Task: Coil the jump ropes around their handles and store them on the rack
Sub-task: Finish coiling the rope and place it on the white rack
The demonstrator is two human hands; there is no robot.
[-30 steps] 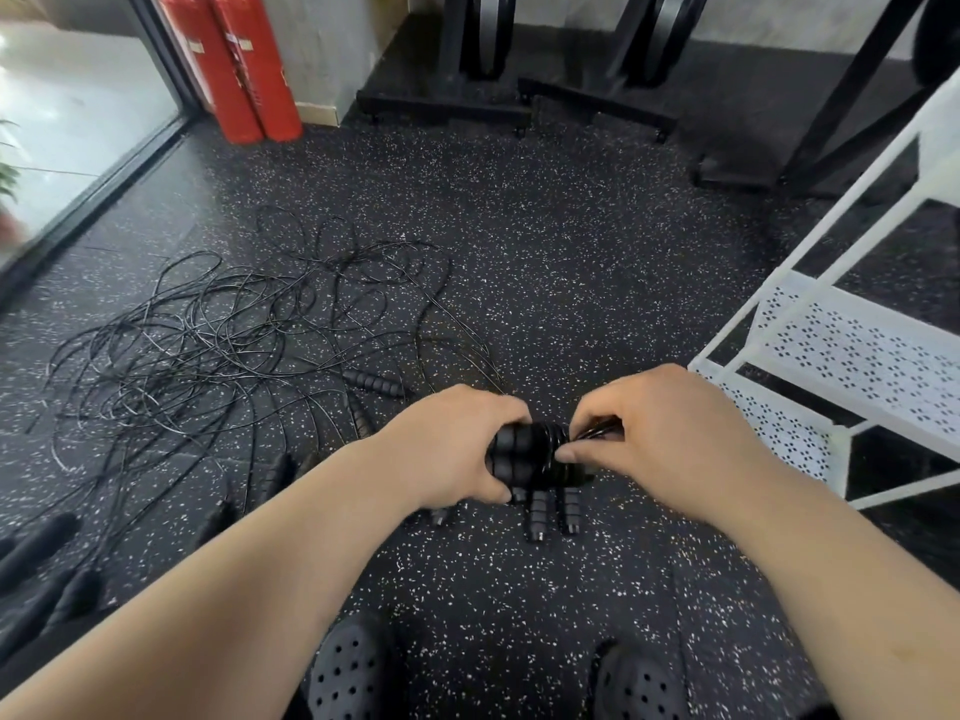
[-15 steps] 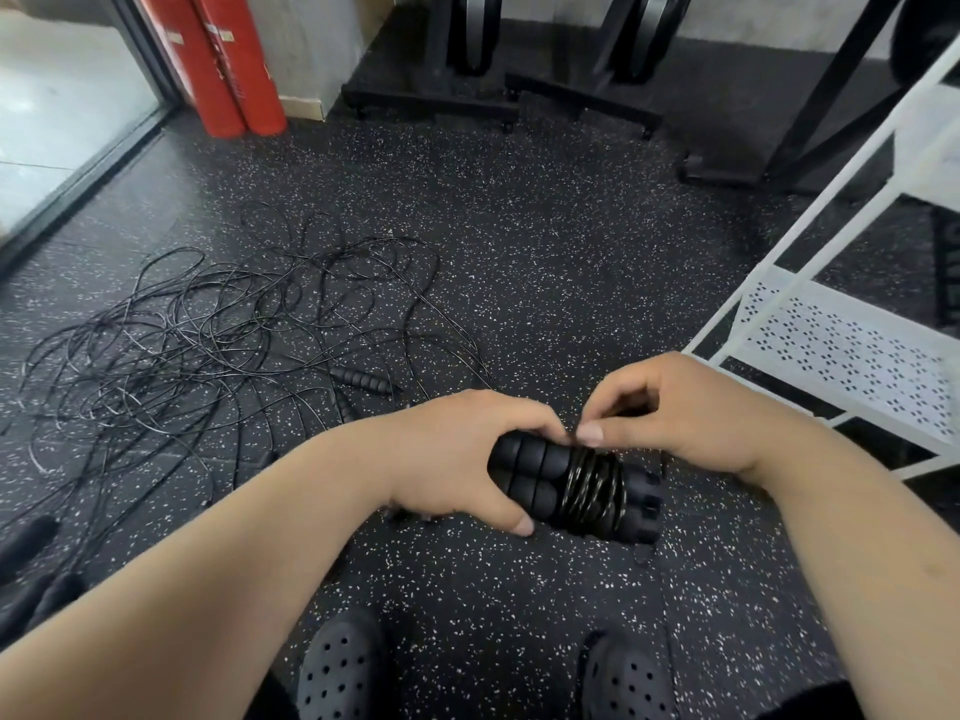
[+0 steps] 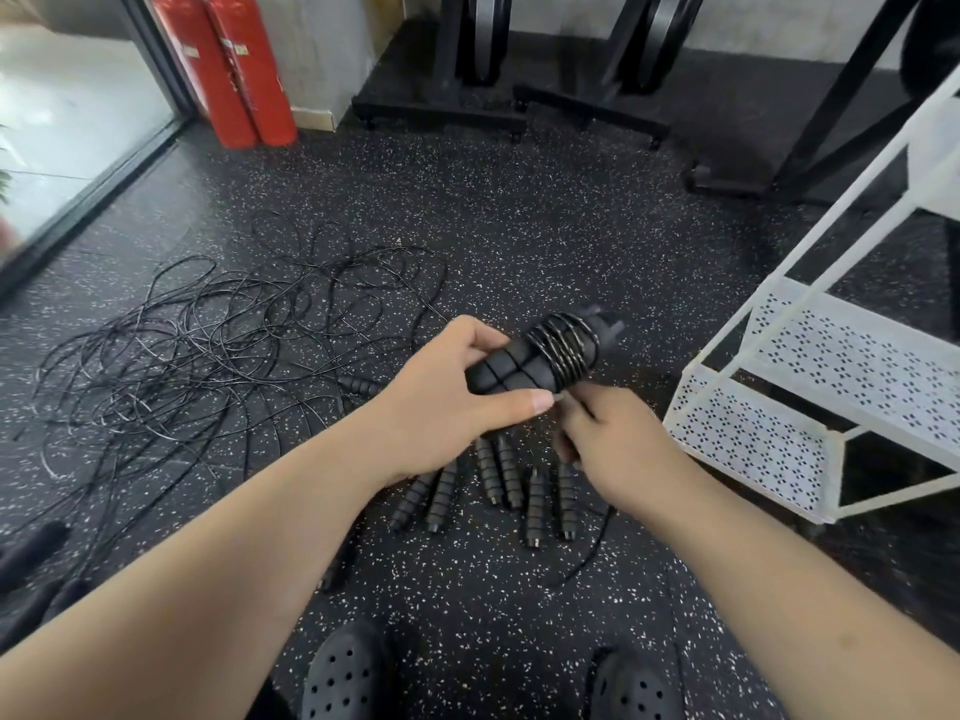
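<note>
My left hand grips a pair of black ribbed jump rope handles, held together and tilted up to the right. Black rope is coiled several turns round their upper part. Just below the handles, my right hand is curled with its fingertips near the rope's loose end; what it pinches is hidden. A thin rope tail trails from under that hand to the floor. The white perforated rack stands to the right, its low shelves bare.
Several black handles lie in pairs on the speckled rubber floor under my hands. A tangle of black ropes spreads at the left. Two red extinguishers and black equipment stands are at the back. My black clogs show at the bottom.
My left hand has lifted and tilted the handle pair up and to the right. My right hand has dropped from above the coil to below the handles.
</note>
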